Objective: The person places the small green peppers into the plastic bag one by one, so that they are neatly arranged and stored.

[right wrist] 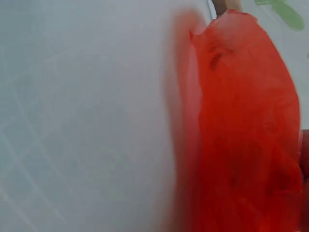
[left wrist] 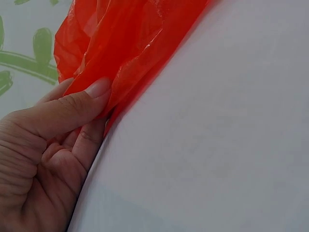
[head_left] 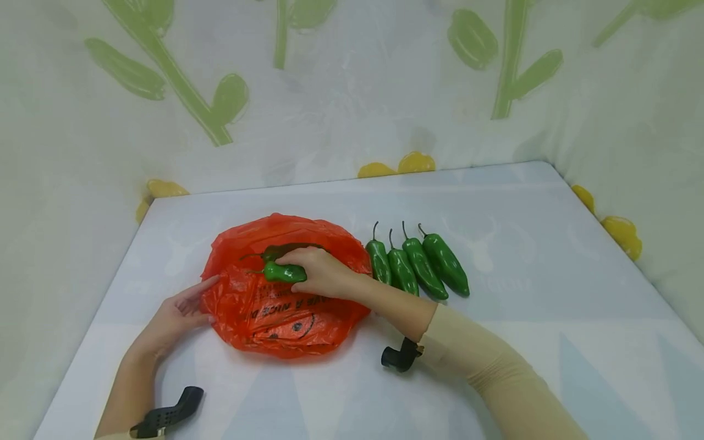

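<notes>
A red plastic bag [head_left: 297,342] with black print and a smiley face lies spread open on the table. At its left edge, my left hand [head_left: 177,319] pinches the film between thumb and fingers, as the left wrist view shows with the bag [left wrist: 140,53] bunched at the thumb tip. Over the bag's middle, my right hand [head_left: 326,274] grips a green chili pepper [head_left: 282,272] by its body, stem pointing left. Another green pepper [head_left: 272,252] lies inside the bag just behind, partly covered by the right hand. In the right wrist view the bag [right wrist: 246,125] hides the fingers.
Several green peppers [head_left: 447,263] lie in a row right of the bag, stems away from me; the right forearm crosses in front of some. The white table [head_left: 550,275] is bordered by fabric walls [head_left: 352,110] with leaf prints. Each wrist wears a black camera mount [head_left: 400,357].
</notes>
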Available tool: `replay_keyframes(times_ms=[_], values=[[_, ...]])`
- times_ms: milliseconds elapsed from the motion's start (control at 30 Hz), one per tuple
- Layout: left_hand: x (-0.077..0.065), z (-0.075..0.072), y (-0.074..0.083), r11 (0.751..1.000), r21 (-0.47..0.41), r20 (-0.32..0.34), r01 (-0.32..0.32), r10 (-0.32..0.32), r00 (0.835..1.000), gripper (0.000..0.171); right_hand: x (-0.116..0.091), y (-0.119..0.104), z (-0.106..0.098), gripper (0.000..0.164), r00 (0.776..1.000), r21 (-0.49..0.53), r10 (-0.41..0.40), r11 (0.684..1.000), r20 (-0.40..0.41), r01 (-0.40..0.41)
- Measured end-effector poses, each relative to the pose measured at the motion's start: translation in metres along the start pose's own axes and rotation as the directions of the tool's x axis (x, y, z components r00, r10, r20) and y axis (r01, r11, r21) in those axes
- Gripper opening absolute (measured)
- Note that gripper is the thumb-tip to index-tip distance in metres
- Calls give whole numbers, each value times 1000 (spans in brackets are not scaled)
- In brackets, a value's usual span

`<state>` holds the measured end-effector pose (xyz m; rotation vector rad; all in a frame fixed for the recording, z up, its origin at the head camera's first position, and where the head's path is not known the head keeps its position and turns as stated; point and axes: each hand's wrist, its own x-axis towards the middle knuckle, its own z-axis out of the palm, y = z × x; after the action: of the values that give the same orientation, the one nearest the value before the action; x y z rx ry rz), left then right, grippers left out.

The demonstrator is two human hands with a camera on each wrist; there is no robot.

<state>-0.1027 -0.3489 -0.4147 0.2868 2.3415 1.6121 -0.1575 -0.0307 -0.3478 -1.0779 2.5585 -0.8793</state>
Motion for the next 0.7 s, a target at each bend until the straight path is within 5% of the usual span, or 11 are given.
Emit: replay_keyframes(times_ms=[467, 700], values=[[-2, -3, -6, 1000, -6, 1, 7, -7, 1000, 67, 17, 7, 22, 49, 997, -169, -62, 983, 36, 67], [0, -1, -3, 999, -40, 9, -13, 13, 1000, 65, 15, 10, 20, 47, 1000, -182, -16, 983, 24, 20]])
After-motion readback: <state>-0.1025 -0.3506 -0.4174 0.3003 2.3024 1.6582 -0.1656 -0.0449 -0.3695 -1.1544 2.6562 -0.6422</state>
